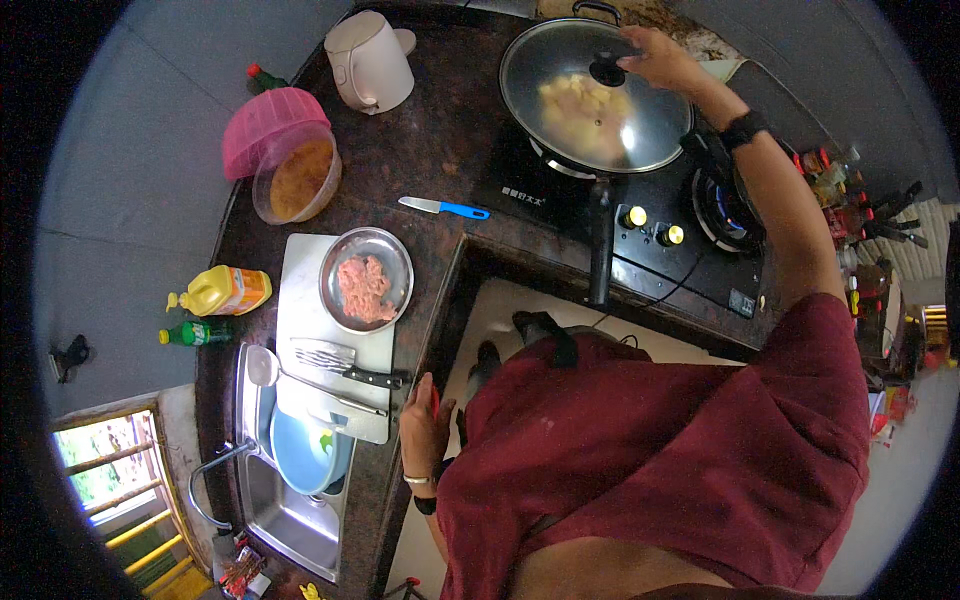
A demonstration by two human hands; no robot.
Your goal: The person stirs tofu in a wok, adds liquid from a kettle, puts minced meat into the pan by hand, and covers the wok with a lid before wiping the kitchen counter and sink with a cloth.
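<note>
My right hand (664, 60) grips the black knob (607, 69) of a glass lid (559, 139) over a frying pan with a long black handle (600, 247). Pale yellow chunks of food (589, 105) show blurred through the glass. Down by the counter's front edge, my left hand (424, 431) has its fingers around a small red object (435, 403), mostly hidden. Closest to that hand are a black-handled knife (375, 377), a metal ladle (322, 390) and a white cutting board (300, 277). A steel bowl of raw minced meat (365, 289) rests on the board.
A blue-handled knife (465, 211) lies near the stove (517, 169). The right burner (721, 206) shows a blue flame. Behind stand a white kettle (375, 64), a plastic bowl of brownish contents (300, 180) and an oil jug (229, 290). A blue basin (304, 454) sits over the sink (289, 536).
</note>
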